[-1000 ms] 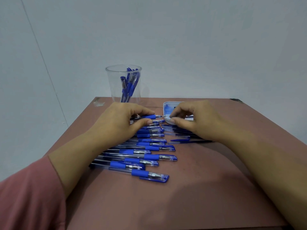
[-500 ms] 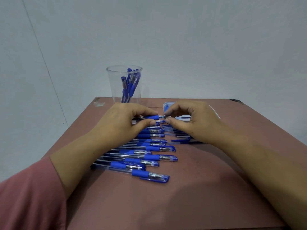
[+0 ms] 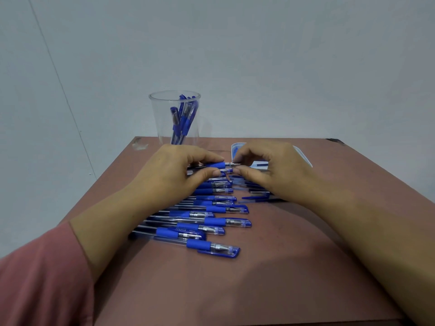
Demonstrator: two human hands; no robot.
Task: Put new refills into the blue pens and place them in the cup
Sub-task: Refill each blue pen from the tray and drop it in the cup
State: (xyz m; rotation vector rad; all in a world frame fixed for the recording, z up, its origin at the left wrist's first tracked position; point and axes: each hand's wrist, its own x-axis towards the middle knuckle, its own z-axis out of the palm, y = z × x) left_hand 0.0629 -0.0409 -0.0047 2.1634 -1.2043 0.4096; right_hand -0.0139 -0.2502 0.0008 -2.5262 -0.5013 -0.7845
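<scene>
Many blue pens [image 3: 213, 222] cover reddish-brown table [image 3: 294, 274] against pale wall [image 3: 259, 55]

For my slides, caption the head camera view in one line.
Left hand holds a pen, right hand curled round its tip, above rows of pens on a table; cup behind.

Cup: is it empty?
No, the cup has several blue pens leaning inside it.
</scene>
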